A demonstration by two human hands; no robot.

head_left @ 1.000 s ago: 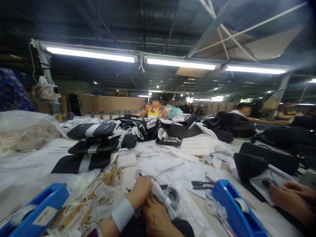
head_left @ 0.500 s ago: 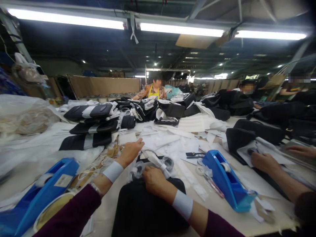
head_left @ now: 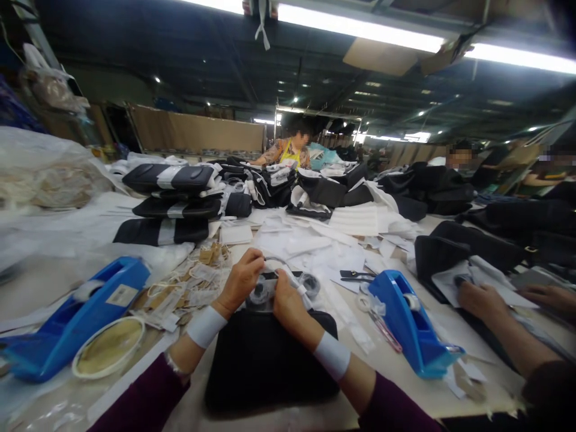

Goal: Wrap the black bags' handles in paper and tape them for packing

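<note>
A black bag (head_left: 272, 366) lies flat on the table in front of me, with wrapped handle parts (head_left: 308, 287) at its far edge. My left hand (head_left: 245, 279) is closed at the handle's left side, thumb and fingers pinched together on the handle or its wrapping. Close beside it, my right hand (head_left: 290, 300) is closed too, its fingertips at the middle of the handle. What exactly the right fingers grip is too small to tell. Both wrists carry a pale band.
Blue tape dispensers stand left (head_left: 90, 318) and right (head_left: 414, 327). A round tub (head_left: 108, 348) and tags (head_left: 180, 294) lie left. Stacked black bags (head_left: 168, 207) and white sheets (head_left: 315, 240) are further back. Another person's hands (head_left: 486, 300) work at the right.
My left hand has come down and closed at the handle. My right hand has lifted slightly and moved its fingertips up next to the left. The whole view has tilted and shifted.
</note>
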